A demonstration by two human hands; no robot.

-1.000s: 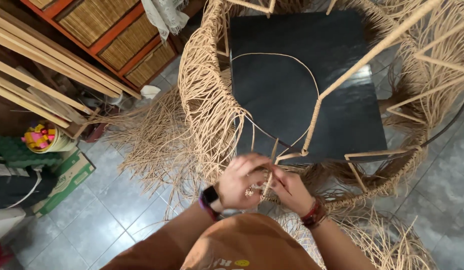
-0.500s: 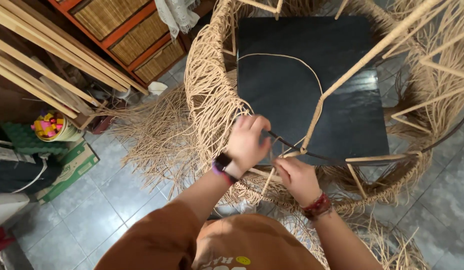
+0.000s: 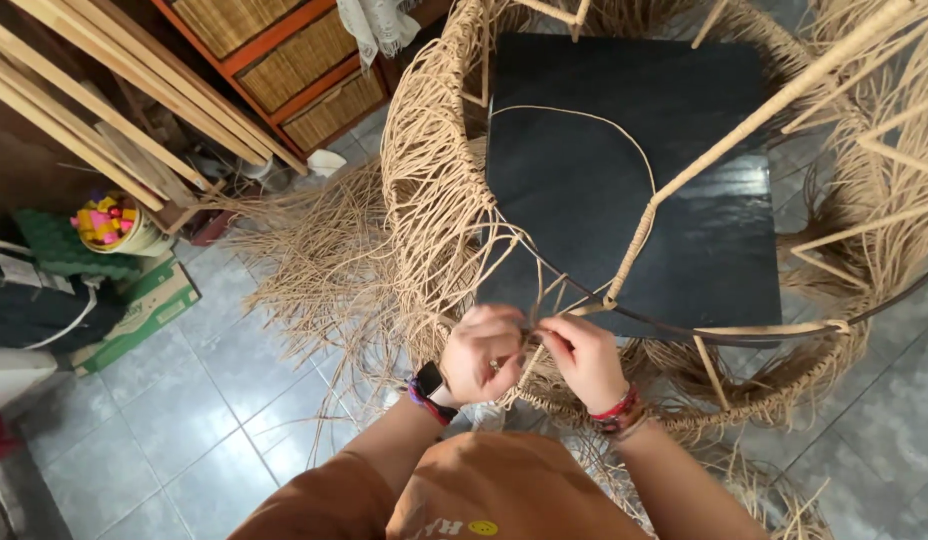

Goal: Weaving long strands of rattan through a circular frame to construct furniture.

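A small tub (image 3: pixel 114 225) at the left holds bright odds and ends, too small to make out. Both hands meet at the near rim of the round woven frame (image 3: pixel 434 200) — the left hand (image 3: pixel 484 352) and right hand (image 3: pixel 584 360) each pinch shut on one pale cane strand (image 3: pixel 540 300). Three wicker drawers (image 3: pixel 284 60) are cut off above; a black board (image 3: pixel 624 180) lies inside the frame.

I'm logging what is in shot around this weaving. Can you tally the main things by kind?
Hands: 2, left hand and right hand, both pinching tan strands at the rim of the woven frame
Woven frames: 1
Black boards: 1
Wrist watches: 1
Red bracelets: 1
Total: 6
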